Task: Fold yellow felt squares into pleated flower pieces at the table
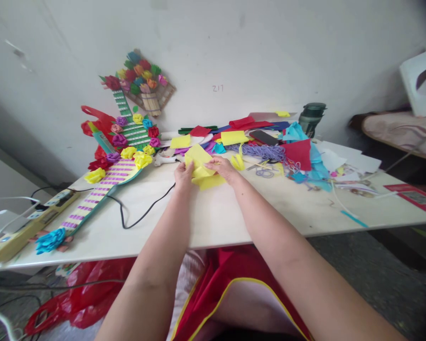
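Note:
Between my two hands is a piece of yellow crepe paper [199,160], lifted a little off the table. My left hand [183,174] pinches its left edge, and my right hand [223,168] pinches its right side. Another yellow sheet [209,182] shows just beneath it; whether the two are joined I cannot tell. To the left stands a guitar-shaped craft [108,182] trimmed with yellow, purple and red paper flowers. Behind my hands lie more yellow paper squares [233,137] on a pile of coloured paper. A curled yellow strip [238,161] sits right of my right hand.
A glue gun [165,160] with a black cord [142,220] lies left of my hands. Scissors [257,166], purple string [259,151], a phone [263,138] and a dark bottle [311,119] are to the right. A power strip [39,220] runs along the left edge.

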`<control>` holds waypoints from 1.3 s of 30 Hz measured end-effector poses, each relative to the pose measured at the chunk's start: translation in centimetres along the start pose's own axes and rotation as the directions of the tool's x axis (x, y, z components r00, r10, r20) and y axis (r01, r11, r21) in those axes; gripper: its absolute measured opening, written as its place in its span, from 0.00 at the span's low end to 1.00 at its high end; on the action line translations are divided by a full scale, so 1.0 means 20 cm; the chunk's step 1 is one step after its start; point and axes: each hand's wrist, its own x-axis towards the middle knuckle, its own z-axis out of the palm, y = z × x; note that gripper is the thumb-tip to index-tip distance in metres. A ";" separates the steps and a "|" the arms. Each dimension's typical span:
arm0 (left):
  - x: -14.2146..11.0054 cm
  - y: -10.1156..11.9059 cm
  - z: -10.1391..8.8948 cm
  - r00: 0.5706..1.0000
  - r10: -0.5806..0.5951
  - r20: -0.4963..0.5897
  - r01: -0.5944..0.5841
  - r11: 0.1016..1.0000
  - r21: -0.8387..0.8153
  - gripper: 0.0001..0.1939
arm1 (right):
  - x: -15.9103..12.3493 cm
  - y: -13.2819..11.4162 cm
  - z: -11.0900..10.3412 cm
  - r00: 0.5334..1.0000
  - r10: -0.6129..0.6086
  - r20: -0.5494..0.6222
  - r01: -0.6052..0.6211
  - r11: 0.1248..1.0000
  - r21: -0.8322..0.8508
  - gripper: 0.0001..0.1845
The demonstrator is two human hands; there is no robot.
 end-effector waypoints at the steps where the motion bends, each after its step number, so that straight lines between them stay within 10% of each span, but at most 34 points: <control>1: 0.00 0.00 0.00 1.000 0.000 -0.001 0.000 1.000 0.003 0.12 | 0.00 0.00 0.01 1.000 -0.009 0.002 0.009 1.000 -0.018 0.17; 39: -0.01 -0.02 0.00 0.970 -0.022 0.244 0.041 0.996 -0.073 0.25 | 0.00 -0.01 0.05 0.995 0.009 -0.102 -0.021 0.993 -0.120 0.14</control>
